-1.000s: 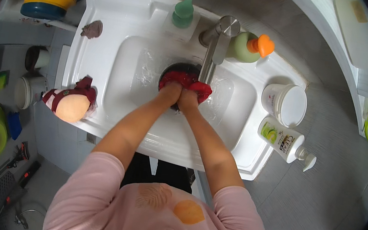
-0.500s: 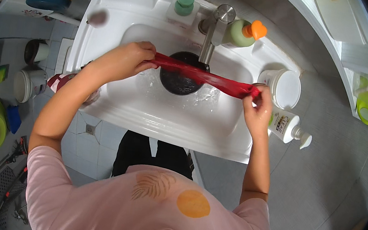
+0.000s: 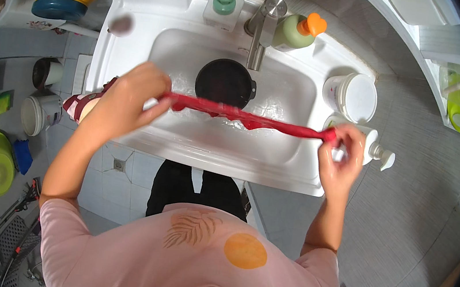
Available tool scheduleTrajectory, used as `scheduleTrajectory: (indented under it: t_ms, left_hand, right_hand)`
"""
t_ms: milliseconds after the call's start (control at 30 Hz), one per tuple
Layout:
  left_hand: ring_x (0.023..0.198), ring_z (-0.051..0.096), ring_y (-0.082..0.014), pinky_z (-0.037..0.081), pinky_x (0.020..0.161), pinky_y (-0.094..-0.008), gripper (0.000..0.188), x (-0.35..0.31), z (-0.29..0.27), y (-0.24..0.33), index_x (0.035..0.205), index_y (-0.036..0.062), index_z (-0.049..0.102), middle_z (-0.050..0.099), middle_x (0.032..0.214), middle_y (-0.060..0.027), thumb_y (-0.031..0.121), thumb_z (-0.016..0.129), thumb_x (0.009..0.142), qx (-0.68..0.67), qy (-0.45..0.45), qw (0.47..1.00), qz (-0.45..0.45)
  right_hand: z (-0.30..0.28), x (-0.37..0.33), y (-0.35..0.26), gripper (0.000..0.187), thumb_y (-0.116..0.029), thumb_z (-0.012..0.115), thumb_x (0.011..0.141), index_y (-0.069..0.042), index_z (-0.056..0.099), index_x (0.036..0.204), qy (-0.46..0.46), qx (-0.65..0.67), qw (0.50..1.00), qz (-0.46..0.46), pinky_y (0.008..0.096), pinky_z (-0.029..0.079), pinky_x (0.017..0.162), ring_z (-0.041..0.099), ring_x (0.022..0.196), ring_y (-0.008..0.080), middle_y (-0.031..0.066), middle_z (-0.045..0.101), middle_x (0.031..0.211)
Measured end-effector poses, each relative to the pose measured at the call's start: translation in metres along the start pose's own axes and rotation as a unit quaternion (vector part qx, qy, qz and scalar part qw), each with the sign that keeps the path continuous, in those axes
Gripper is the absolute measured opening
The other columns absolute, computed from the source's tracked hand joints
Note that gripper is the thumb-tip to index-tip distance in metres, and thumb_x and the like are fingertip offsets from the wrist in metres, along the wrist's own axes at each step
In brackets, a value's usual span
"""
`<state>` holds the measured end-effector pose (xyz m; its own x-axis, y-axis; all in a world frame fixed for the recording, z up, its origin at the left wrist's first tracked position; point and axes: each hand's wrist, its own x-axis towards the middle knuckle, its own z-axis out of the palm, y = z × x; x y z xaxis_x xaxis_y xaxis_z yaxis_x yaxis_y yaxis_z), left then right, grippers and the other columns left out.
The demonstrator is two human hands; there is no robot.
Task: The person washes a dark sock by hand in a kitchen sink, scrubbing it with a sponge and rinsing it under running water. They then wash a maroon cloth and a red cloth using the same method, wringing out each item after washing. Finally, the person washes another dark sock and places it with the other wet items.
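Observation:
A narrow strip of red cloth [image 3: 245, 117] is stretched taut between my two hands across the white sink [image 3: 216, 159]. My left hand [image 3: 142, 94], slightly smeared by motion, grips one end over the sink's left side. The other end is pinched between thumb and fingers of my right hand [image 3: 345, 159], just past the basin's right rim. Loose ruffled folds hang from the cloth's lower edge. Beyond it, on the basin floor, lies a round black dish [image 3: 223, 82] with a small side tab, its near edge partly covered by the cloth.
A metal faucet [image 3: 260, 37] rises at the back between a green-topped pump bottle [image 3: 223, 6] and a green bottle [image 3: 293, 34] with an orange top. Right of the basin are a white tub [image 3: 358, 96] and a white pump bottle [image 3: 370, 143]. Bunched maroon patterned fabric [image 3: 81, 105] hangs at the left rim.
Both hands have come nearer to me with the cloth, and they are farther apart. The cloth looks longer and thinner, and more of the black dish shows behind it.

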<state>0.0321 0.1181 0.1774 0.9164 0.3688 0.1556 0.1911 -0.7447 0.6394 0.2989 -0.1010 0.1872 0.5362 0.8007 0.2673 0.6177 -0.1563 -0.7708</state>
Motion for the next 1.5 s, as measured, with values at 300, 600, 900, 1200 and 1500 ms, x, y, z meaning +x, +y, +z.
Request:
scheduleTrajectory:
  t_ms: [300,600,900,1200,1500]
  left_hand:
    - [0.089,0.056,-0.0301,0.044,0.079,-0.0345,0.023,0.017,0.109,-0.094,0.099,0.0016,0.057,0.057,0.097,-0.0158,0.000,0.056,0.076,0.011,0.212,0.968,-0.133]
    - [0.102,0.049,-0.0281,0.041,0.083,-0.0381,0.022,-0.023,0.220,-0.098,0.085,0.0081,0.059,0.051,0.103,-0.0090,0.010,0.068,0.065,0.165,-0.128,0.957,-0.201]
    - [0.072,0.052,-0.0200,0.042,0.069,-0.0316,0.011,-0.016,0.197,-0.123,0.085,0.0056,0.054,0.055,0.080,-0.0085,0.010,0.059,0.077,-0.171,-0.099,0.963,-0.183]
    - [0.062,0.051,-0.0221,0.040,0.058,-0.0304,0.009,0.037,0.098,-0.085,0.093,0.0041,0.044,0.053,0.072,-0.0103,0.011,0.047,0.088,-0.199,0.015,0.962,-0.186]
    - [0.077,0.055,-0.0204,0.045,0.069,-0.0275,0.025,0.062,0.011,-0.018,0.098,0.0046,0.051,0.056,0.091,-0.0092,0.008,0.065,0.076,-0.105,0.016,0.994,-0.020]
  right_hand:
    - [0.123,-0.006,0.111,0.028,0.009,0.052,0.075,0.000,0.054,0.102,-0.060,-0.060,0.996,0.008,0.0283,0.047,0.072,0.059,0.081,0.0236,0.0117,0.058,0.096]
    - [0.212,-0.070,0.135,0.025,-0.014,0.064,0.065,-0.005,0.059,0.088,-0.362,-0.314,0.875,-0.075,0.0386,0.039,0.082,0.049,0.100,0.0259,0.0102,0.054,0.100]
    - [0.185,-0.033,0.127,0.020,-0.013,0.060,0.075,-0.003,0.060,0.091,-0.297,-0.031,0.945,0.134,0.0383,0.047,0.071,0.059,0.080,0.0293,0.0161,0.060,0.087]
    - [0.123,0.035,0.088,0.021,-0.010,0.061,0.081,-0.001,0.054,0.099,-0.219,0.093,0.964,0.117,0.0248,0.042,0.057,0.049,0.061,0.0120,0.0067,0.055,0.067]
    - [0.064,0.062,0.014,0.022,-0.002,0.067,0.072,-0.005,0.061,0.093,-0.204,0.000,0.973,-0.111,0.0272,0.045,0.060,0.054,0.068,0.0165,0.0067,0.052,0.085]
